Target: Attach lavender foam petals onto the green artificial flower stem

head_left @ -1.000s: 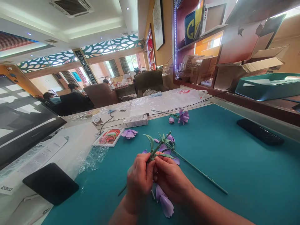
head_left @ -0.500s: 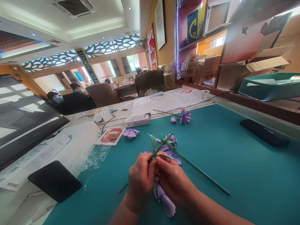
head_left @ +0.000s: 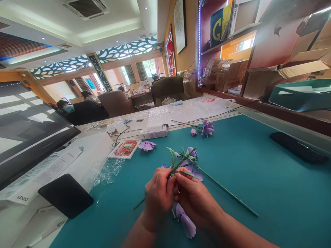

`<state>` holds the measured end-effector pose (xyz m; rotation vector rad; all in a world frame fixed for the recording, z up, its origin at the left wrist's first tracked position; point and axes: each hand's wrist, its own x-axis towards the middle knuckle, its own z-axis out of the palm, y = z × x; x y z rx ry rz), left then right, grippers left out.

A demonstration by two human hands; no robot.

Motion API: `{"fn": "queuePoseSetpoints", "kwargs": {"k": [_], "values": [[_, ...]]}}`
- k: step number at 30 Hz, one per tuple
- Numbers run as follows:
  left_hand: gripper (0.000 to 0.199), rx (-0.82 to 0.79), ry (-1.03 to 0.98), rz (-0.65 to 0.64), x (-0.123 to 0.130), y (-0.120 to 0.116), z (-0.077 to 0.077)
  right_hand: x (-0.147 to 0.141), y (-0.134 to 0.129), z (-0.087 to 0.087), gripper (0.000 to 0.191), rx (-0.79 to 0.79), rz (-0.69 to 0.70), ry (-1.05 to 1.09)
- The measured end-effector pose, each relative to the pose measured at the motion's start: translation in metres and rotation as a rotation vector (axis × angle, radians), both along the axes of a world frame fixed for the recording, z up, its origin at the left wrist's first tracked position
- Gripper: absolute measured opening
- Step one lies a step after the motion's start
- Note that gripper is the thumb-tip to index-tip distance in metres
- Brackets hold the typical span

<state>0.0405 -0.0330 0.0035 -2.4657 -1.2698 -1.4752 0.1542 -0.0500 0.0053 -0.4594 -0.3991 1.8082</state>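
My left hand (head_left: 159, 193) pinches a green artificial stem (head_left: 181, 161) with leaves, its upper end pointing up and to the right. Fingertips of my right hand (head_left: 196, 193) are closed on the same stem, beside a long leaf, touching my left fingertips. Just behind the hands lie purple flowers (head_left: 198, 176) and another long green stem (head_left: 227, 187) running to the lower right. Below my right hand, purple petals (head_left: 188, 225) rest on the teal mat (head_left: 258, 179). What exactly the fingertips press on is hidden between them.
A purple bloom (head_left: 147, 146) and a flower sprig (head_left: 207, 128) lie farther back. At left are a picture card (head_left: 125, 149), clear wrap (head_left: 110, 171), a black phone-like slab (head_left: 66, 195) and a monitor (head_left: 33, 127). A black case (head_left: 298, 147) lies right. People sit in the background.
The whole view has shifted slightly, so things appear a little farther right. Both hands keep their hold on the stem, with hardly any movement.
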Motion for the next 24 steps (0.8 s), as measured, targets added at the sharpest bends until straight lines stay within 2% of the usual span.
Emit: {"fn": "queuePoseSetpoints", "kwargs": {"k": [6, 13, 24], "values": [[0.012, -0.145, -0.095, -0.032, 0.0, -0.001, 0.006, 0.001, 0.004, -0.006, 0.029, 0.109, -0.009, -0.091], [0.011, -0.109, -0.085, -0.031, -0.001, -0.001, 0.004, -0.001, 0.01, -0.012, 0.031, 0.168, -0.078, -0.239], [0.009, -0.092, -0.089, 0.012, 0.004, -0.006, 0.002, -0.003, 0.01, -0.012, 0.029, 0.137, -0.059, -0.17]]}}
